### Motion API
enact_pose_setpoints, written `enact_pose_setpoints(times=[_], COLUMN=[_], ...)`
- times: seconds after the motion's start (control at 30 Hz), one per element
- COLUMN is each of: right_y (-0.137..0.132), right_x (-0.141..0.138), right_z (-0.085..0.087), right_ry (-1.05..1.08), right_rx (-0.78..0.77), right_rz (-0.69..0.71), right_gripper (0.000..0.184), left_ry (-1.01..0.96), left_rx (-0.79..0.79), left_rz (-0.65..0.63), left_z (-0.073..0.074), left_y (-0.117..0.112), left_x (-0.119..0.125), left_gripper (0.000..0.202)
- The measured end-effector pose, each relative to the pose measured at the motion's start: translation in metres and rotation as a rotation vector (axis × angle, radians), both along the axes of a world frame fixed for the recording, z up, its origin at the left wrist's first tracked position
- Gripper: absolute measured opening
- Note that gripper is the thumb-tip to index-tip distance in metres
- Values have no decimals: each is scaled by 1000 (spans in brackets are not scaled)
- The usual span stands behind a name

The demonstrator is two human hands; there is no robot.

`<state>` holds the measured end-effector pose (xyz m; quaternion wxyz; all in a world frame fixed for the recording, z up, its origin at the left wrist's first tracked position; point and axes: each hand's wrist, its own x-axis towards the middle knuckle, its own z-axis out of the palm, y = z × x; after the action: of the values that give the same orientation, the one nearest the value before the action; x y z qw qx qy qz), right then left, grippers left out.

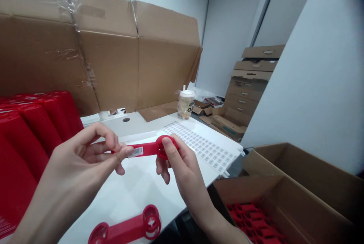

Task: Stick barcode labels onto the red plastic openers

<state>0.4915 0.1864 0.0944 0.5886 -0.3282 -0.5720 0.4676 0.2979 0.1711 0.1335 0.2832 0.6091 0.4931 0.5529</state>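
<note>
A red plastic bar with a round cup-like end (150, 149) is held up level between both hands above the white table. My left hand (88, 156) pinches its left part, with thumb and fingertip on a white barcode label (137, 151) there. My right hand (182, 160) is closed around the round end, thumb on top. The bar's far left end is mostly hidden behind my left fingers. Below, nearer to me, more red bars with ring-shaped ends (125, 230) lie on the table.
Nested stacks of red pieces (34, 126) stand at the left. A sheet of barcode labels (199, 145) and a lidded cup (186, 104) are on the white table (119, 191). Large cartons (165, 62) line the back. Open cardboard boxes (284, 194) sit at the right, one holding red pieces.
</note>
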Motion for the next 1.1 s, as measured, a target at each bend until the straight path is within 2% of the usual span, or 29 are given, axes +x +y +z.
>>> enact_pose_setpoints(times=[0.47,0.6,0.77,1.0,1.1], right_y=[-1,-1,-1,-5,-5], right_x=[-2,-3,-3,-6,-8], right_z=[1,2,1,-3,-7], right_ry=[5,4,5,14,-1], right_rx=[-6,-7,-10,15,49], right_rz=[6,11,6,-3,-30], right_gripper=[36,36,36,36,36], left_ry=[-7,-3,33,71,244], left_rx=[-100,-77,-59,19,155], left_rz=[-3,-27,6,6,89], left_z=[5,2,-2,-2,-5], left_y=[-2,-1,2,5,5], left_x=[6,2,3,11,13], left_gripper=[39,38,36,33,26])
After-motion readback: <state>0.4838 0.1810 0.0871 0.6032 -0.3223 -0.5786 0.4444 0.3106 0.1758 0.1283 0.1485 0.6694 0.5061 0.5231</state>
